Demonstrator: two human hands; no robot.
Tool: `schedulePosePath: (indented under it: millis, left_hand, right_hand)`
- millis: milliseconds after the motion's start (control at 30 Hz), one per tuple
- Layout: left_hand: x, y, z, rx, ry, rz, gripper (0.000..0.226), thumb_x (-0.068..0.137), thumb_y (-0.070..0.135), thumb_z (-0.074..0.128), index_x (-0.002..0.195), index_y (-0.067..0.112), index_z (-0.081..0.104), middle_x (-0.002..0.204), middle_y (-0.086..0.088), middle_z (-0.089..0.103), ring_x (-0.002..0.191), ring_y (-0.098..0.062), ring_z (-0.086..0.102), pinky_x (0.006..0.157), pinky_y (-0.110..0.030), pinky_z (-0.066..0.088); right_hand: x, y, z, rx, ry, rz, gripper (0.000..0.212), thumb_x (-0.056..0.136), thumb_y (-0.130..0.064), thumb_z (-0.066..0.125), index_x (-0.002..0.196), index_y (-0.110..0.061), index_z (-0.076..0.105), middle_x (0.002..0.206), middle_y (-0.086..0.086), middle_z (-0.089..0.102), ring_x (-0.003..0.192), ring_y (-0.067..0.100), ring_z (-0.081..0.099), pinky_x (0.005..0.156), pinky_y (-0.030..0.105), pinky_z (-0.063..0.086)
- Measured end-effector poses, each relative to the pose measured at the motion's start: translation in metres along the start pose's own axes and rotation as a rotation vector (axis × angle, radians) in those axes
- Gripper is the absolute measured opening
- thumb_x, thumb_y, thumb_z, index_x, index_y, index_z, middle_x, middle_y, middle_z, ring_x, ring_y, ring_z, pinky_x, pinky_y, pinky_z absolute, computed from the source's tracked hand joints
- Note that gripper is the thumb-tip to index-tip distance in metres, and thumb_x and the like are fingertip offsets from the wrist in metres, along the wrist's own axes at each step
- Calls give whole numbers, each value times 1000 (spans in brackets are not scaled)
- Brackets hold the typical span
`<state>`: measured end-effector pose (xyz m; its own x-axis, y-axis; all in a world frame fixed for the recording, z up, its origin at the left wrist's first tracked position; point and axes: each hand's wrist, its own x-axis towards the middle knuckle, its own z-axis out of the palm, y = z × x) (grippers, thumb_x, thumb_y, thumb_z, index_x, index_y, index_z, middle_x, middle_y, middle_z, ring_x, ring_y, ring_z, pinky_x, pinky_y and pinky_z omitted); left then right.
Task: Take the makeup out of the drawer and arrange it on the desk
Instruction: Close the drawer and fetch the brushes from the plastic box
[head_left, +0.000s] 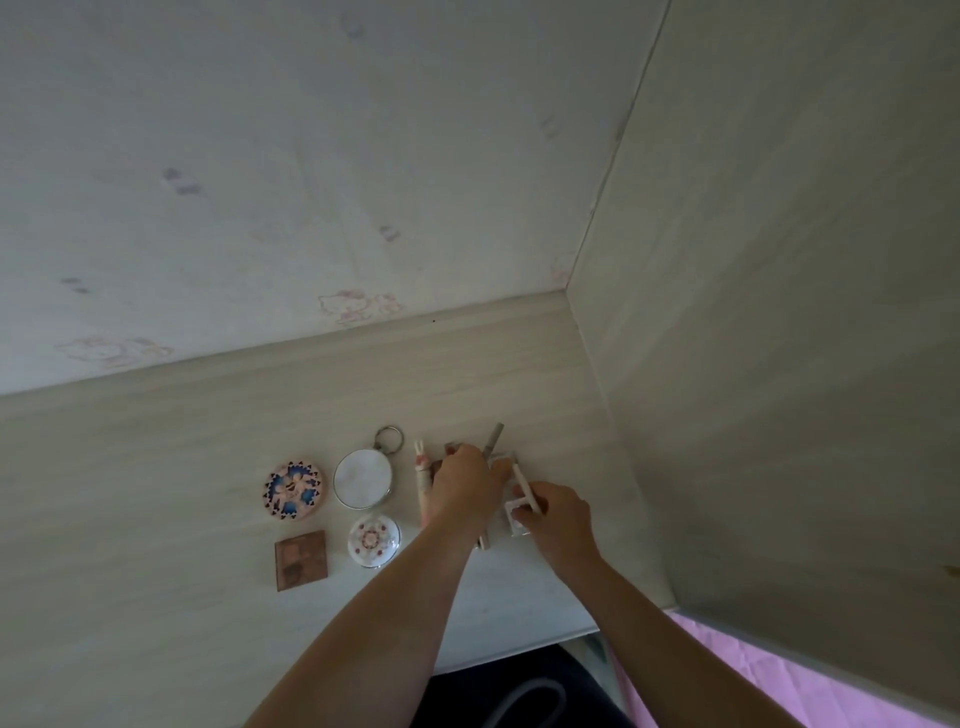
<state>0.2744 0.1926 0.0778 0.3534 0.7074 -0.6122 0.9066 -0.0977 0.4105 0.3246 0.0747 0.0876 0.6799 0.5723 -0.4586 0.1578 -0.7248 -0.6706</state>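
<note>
Pale wood-grain covers the table (156, 467), the back wall (260, 182) and the side panel (779, 312) that closes the right-hand corner; faint cartoon stickers (358, 306) show low on the back wall. Pink cloth (727, 675) lies beyond the table's right front corner, and something dark sits below its front edge.

Makeup is laid out toward the middle of the table. From the left: a round pink-and-blue compact (293, 490) with a brown square palette (302, 559) in front of it, then a white round mirror (363, 478) with a key ring and a small flowered compact (374, 541) in front of that. Just right of the mirror lies a slim pink stick (423, 480).

Left hand (467, 480) reaches over a cluster of sticks, fingers curled down on them; whether it grips one I cannot tell. A grey pencil (494, 438) pokes out behind it toward the back wall. Right hand (558, 514), just beside the left, pinches a thin white stick (521, 480) above a small clear case (516, 514) on the table
</note>
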Motion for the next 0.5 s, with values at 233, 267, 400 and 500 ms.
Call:
schedulePosePath:
  millis: [233, 267, 400, 500]
  left_hand:
    - [0, -1, -2, 63, 15, 31, 24, 86, 42, 60, 83, 21, 50, 79, 2, 55, 87, -25, 64, 65, -29, 42]
    - [-1, -1, -2, 69, 16, 29, 24, 87, 42, 60, 86, 20, 51, 80, 2, 56, 88, -25, 64, 66, -29, 42]
    - [-4, -1, -2, 70, 16, 41, 21, 89, 39, 59, 87, 18, 53, 93, -3, 65, 90, -24, 65, 67, -29, 44]
    - [-6, -3, -4, 45, -1, 34, 25, 89, 39, 60, 90, 14, 55, 93, -5, 66, 81, -22, 62, 65, -28, 44]
  right_hand:
    - [4, -3, 5, 67, 21, -3, 9, 81, -10, 70, 78, -3, 74, 67, 16, 67, 65, 32, 65, 63, 42, 56]
    - [4, -2, 5, 72, 12, -4, 6, 80, -10, 70, 80, -8, 76, 67, 12, 68, 66, 29, 66, 63, 40, 57]
    - [3, 2, 7, 35, 13, -64, 26, 84, -17, 67, 62, -31, 67, 50, -11, 60, 47, 5, 54, 47, 12, 39]
    - [5, 6, 8, 0, 5, -34, 28, 87, -22, 65, 59, -17, 64, 51, 0, 57, 47, 9, 44, 46, 15, 33]
